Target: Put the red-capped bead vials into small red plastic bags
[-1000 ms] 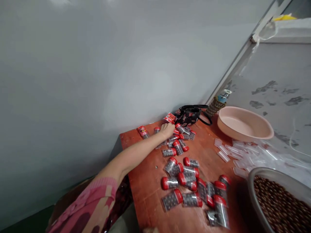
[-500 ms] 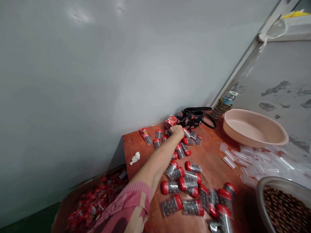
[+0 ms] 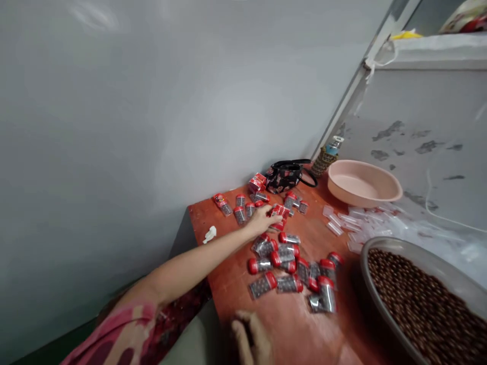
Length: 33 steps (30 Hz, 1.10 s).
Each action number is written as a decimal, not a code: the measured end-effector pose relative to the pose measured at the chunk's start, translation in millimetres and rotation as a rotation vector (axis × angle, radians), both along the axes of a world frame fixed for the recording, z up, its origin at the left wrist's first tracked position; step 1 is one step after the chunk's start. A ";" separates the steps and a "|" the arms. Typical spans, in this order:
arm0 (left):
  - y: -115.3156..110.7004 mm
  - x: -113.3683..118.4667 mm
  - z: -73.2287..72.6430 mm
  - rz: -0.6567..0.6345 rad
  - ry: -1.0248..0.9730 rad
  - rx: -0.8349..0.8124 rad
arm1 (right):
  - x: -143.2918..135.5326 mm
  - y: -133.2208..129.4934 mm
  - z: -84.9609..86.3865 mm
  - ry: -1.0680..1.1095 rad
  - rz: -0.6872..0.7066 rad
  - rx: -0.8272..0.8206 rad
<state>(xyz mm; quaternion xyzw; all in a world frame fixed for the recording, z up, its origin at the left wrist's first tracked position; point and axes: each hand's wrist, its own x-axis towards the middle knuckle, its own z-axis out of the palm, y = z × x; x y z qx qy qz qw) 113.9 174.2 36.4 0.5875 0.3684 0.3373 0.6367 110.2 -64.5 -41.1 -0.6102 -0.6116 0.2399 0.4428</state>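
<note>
My left hand (image 3: 262,220), on the outstretched arm, is closed on a red printed packet (image 3: 280,214) over the middle of the table. Around it lie several clear tubes with red caps, filled with dark round balls; one such tube (image 3: 262,285) is in the near group. Low in the view, my right hand (image 3: 253,339) is at the table's near edge, blurred, its fingers loosely curled and apart with nothing seen between them. Another red packet (image 3: 257,181) stands by the wall, and a red-topped tube (image 3: 222,204) lies at the far left.
A grey basin (image 3: 365,263) of brown balls stands at right. Behind it are empty clear tubes (image 3: 352,223) and a pink basin (image 3: 365,185). A black flowered bag (image 3: 283,177) and a bottle (image 3: 333,147) are near the wall. A crumpled tissue (image 3: 210,234) lies at left.
My left hand has drawn back toward me from the tubes near the bag, with a red packet now showing in it. My right hand has come into view at the bottom. The view has shifted right.
</note>
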 end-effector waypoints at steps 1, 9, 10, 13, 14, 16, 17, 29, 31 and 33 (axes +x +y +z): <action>-19.4 -14.1 -2.4 -0.044 -0.063 -0.122 | 5.6 0.2 5.2 0.026 -0.054 0.052; -130.0 -77.0 -7.7 -0.250 -0.148 -0.292 | 57.4 5.2 66.6 -0.208 -0.212 0.259; -137.4 -79.0 -6.0 -0.263 -0.138 -0.257 | 58.4 5.1 70.2 -0.283 -0.207 0.275; -156.1 -83.7 3.7 -0.269 -0.053 -0.140 | 55.2 0.3 74.6 -0.522 -0.213 0.295; -161.3 -85.6 7.9 -0.259 -0.010 -0.097 | 53.4 -2.5 75.1 -0.588 -0.220 0.298; -169.8 -90.1 16.1 -0.241 0.071 -0.020 | 50.8 -8.9 76.3 -0.683 -0.213 0.306; -173.1 -92.3 19.3 -0.237 0.098 0.008 | 50.3 -11.9 77.1 -0.721 -0.195 0.309; -184.8 -130.4 -9.2 -0.130 0.001 -0.210 | 22.2 18.1 51.7 -0.877 -0.342 0.347; -183.9 -150.1 -16.3 -0.045 -0.004 -0.246 | 3.0 33.5 43.4 -0.875 -0.249 0.321; -183.3 -170.9 -21.8 0.024 -0.021 -0.254 | -18.0 49.3 37.9 -0.881 -0.175 0.304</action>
